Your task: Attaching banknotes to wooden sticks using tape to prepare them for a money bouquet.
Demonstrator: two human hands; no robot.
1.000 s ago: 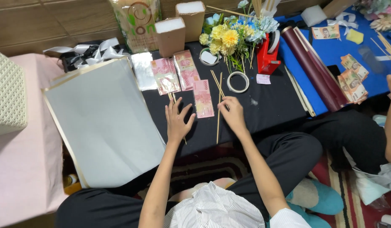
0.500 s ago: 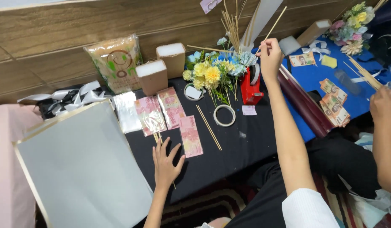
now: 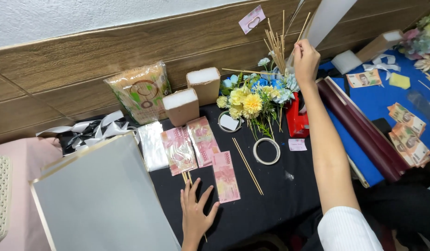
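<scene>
Two hands are in view on my feed. Far left, I note a large grey board point(image 3: 103, 200) with a pale edge, lying partly over the black worktop point(image 3: 280, 204). Just right of it, a clear plastic sleeve point(image 3: 152, 145) and three pink banknotes point(image 3: 203, 153) lie flat. My left hand point(image 3: 195, 214) rests palm down on the worktop, fingers spread apart, gripping nothing; it lies over thin wooden sticks point(image 3: 186, 178) just below the notes, its fingertips near the lowest note. Behind the notes, two foam blocks in brown wrap point(image 3: 192, 96) stand before a bag of skewers point(image 3: 140, 90) against the wall. Further right, a pair of loose skewers point(image 3: 247, 172) lies beside a tape ring point(image 3: 266, 151), with artificial flowers point(image 3: 252, 100) and a red tape dispenser point(image 3: 297, 118) behind. My right hand point(image 3: 306, 58) is raised well above the worktop, fingers closed on one skewer point(image 3: 304, 25) at the upright skewer bundle point(image 3: 276, 44). Far right, a blue sheet point(image 3: 382, 97) carries more banknotes point(image 3: 408, 135).
</scene>
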